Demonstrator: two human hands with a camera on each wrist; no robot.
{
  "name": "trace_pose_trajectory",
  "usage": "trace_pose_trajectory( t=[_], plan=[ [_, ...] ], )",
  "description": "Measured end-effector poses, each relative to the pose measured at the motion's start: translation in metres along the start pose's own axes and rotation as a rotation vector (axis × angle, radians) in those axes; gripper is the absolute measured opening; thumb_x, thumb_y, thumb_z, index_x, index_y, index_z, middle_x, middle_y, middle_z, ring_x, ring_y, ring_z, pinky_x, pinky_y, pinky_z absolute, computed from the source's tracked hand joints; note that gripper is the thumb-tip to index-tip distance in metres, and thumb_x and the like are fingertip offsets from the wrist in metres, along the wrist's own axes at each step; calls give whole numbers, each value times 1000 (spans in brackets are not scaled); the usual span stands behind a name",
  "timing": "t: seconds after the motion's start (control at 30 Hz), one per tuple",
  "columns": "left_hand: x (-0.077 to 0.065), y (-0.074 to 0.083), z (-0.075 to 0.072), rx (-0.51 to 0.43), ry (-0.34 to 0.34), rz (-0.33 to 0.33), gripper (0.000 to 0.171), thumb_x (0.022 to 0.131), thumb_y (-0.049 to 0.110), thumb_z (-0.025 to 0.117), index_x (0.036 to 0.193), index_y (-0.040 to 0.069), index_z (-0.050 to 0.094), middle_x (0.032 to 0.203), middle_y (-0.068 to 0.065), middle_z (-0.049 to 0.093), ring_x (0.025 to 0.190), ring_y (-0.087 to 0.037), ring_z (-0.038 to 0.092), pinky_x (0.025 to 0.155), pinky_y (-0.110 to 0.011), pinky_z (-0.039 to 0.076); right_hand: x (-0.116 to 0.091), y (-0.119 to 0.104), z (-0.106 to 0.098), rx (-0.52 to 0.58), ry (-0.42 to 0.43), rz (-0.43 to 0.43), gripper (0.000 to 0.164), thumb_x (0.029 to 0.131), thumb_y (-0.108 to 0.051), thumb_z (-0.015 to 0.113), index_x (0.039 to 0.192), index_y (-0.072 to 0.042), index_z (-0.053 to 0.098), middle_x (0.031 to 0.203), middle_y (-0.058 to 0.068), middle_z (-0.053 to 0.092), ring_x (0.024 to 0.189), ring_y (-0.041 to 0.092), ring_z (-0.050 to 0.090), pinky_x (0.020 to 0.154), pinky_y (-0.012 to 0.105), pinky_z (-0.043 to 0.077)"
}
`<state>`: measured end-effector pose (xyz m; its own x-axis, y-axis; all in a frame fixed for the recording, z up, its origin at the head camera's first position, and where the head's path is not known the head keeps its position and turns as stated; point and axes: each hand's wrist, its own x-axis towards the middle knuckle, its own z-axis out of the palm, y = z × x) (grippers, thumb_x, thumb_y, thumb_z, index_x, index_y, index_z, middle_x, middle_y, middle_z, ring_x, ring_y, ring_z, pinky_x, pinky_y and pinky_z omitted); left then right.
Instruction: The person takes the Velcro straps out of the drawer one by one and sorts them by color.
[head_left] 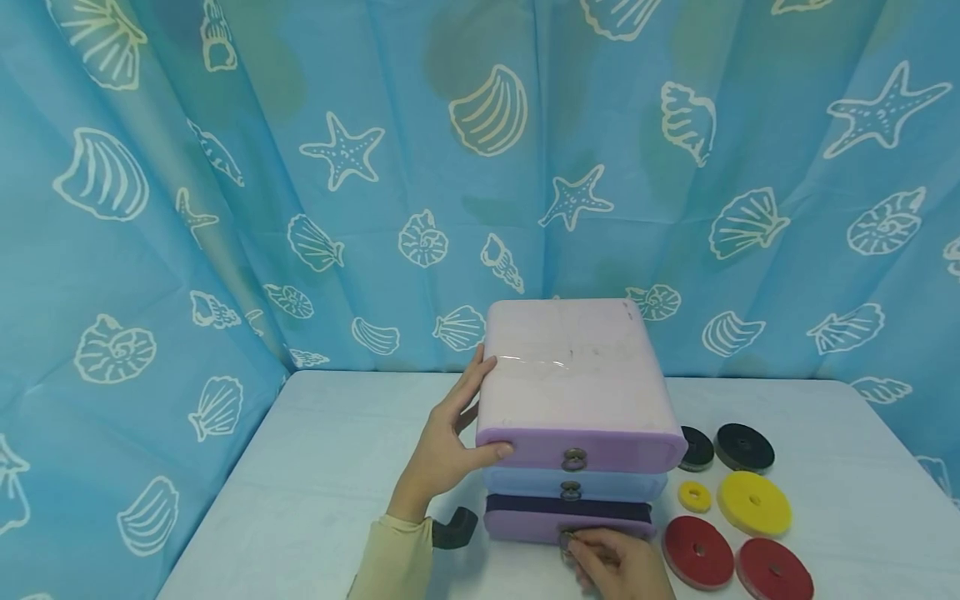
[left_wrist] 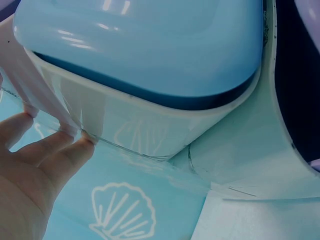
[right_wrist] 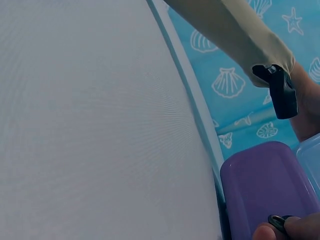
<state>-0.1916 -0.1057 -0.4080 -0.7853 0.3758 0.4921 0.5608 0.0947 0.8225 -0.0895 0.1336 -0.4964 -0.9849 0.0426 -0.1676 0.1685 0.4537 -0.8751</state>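
Observation:
A small drawer chest (head_left: pixel 570 362) with a pale pink top and three stacked drawers stands on the table. My left hand (head_left: pixel 442 442) rests on its left side, thumb extended over the purple top drawer (head_left: pixel 626 454) front. Straight fingertips (left_wrist: pixel 65 142) touch the side wall in the left wrist view. My right hand (head_left: pixel 618 562) pinches the metal ring pull (right_wrist: pixel 276 220) of the bottom purple drawer (head_left: pixel 525 525). That drawer stands partly out, a dark gap showing above its front. Between the two purple drawers, the blue middle drawer (head_left: pixel 517 482) has its own ring pull.
Right of the chest lie several discs: black discs (head_left: pixel 744 447) at the back, yellow discs (head_left: pixel 754 503) in the middle and red discs (head_left: pixel 697 552) nearest me. A seashell-patterned blue curtain (head_left: pixel 420 183) hangs behind and to the left of the white table (head_left: pixel 337 467).

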Motion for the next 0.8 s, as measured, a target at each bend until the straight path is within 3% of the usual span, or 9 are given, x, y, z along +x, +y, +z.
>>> trace_pose_trajectory(
  t=[0.8],
  plan=[
    [0,-2,0,1,-1,0,92,82,43,83,158,32,33,169,5,13,152,-16,18,113,-51,36,8,-5,1,-12,64,-48,8,90,-11,74,96,-6,77,70,-3,69,62,12,65,58,22,54]
  ],
)
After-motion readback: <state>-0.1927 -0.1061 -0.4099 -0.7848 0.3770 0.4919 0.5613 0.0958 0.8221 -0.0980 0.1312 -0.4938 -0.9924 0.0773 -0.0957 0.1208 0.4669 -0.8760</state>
